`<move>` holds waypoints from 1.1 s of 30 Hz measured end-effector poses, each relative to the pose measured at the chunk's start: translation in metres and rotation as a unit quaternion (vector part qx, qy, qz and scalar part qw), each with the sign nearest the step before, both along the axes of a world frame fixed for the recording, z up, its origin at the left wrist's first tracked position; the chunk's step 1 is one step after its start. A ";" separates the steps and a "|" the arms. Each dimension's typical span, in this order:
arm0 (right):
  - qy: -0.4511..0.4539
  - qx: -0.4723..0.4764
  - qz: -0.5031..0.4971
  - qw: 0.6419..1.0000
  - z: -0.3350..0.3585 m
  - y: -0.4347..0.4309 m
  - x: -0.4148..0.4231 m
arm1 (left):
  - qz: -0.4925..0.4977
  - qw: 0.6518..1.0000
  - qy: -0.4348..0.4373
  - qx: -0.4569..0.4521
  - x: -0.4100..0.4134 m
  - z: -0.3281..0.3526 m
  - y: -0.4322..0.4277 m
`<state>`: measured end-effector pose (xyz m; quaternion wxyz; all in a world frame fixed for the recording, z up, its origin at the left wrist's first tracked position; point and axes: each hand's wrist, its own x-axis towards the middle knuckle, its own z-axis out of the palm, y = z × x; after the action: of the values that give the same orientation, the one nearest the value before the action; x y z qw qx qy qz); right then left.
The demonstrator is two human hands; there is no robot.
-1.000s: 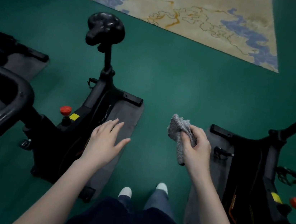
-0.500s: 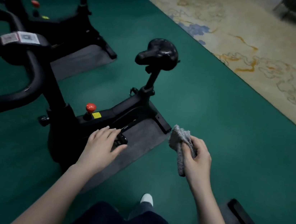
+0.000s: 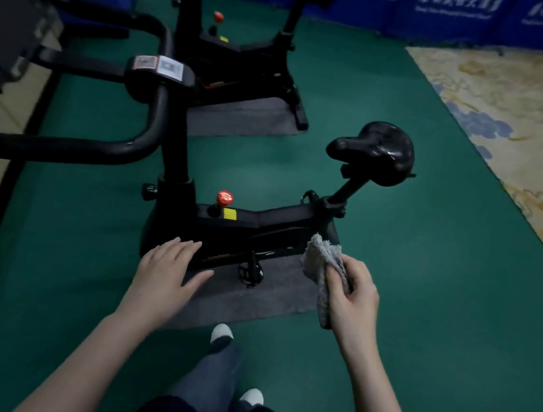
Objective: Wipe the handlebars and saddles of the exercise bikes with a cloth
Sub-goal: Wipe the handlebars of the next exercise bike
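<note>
A black exercise bike [image 3: 243, 226] stands in front of me on a grey mat [image 3: 250, 301]. Its black saddle [image 3: 374, 152] is up at the right and its curved black handlebar [image 3: 133, 146] reaches out to the left. My right hand [image 3: 353, 298] grips a bunched grey cloth [image 3: 320, 257] in the air, below and a little left of the saddle. My left hand [image 3: 165, 269] hovers flat with straight fingers over the bike's lower body, holding nothing.
A second black bike [image 3: 234, 59] stands behind on its own mat [image 3: 243, 117]. Blue panels [image 3: 461, 13] line the far wall. A patterned beige carpet [image 3: 528, 129] covers the right; green floor [image 3: 441, 297] surrounds the bikes. A grey machine [image 3: 6, 29] sits far left.
The view has swung left and up, bringing the bike's handlebar, saddle and a second bike into sight. Both hands stay in front of me, the right still holding the cloth.
</note>
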<state>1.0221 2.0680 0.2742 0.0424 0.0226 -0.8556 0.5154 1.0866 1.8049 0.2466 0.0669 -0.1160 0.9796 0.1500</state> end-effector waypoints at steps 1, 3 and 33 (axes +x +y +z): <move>0.003 0.000 0.012 1.000 0.000 -0.005 -0.007 | 0.012 1.000 -0.003 -0.002 0.000 0.000 -0.004; 0.011 0.001 0.035 0.999 0.001 -0.016 -0.022 | 0.035 0.999 -0.003 0.000 -0.003 -0.002 -0.012; 0.076 -0.134 0.464 0.872 0.090 -0.282 -0.174 | 0.460 0.881 0.104 0.039 0.002 0.024 -0.098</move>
<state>0.8483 1.7862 0.3640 -0.1338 0.4505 -0.6632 0.5825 1.0886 1.7064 0.2702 -0.1078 -0.5347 0.8105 0.2134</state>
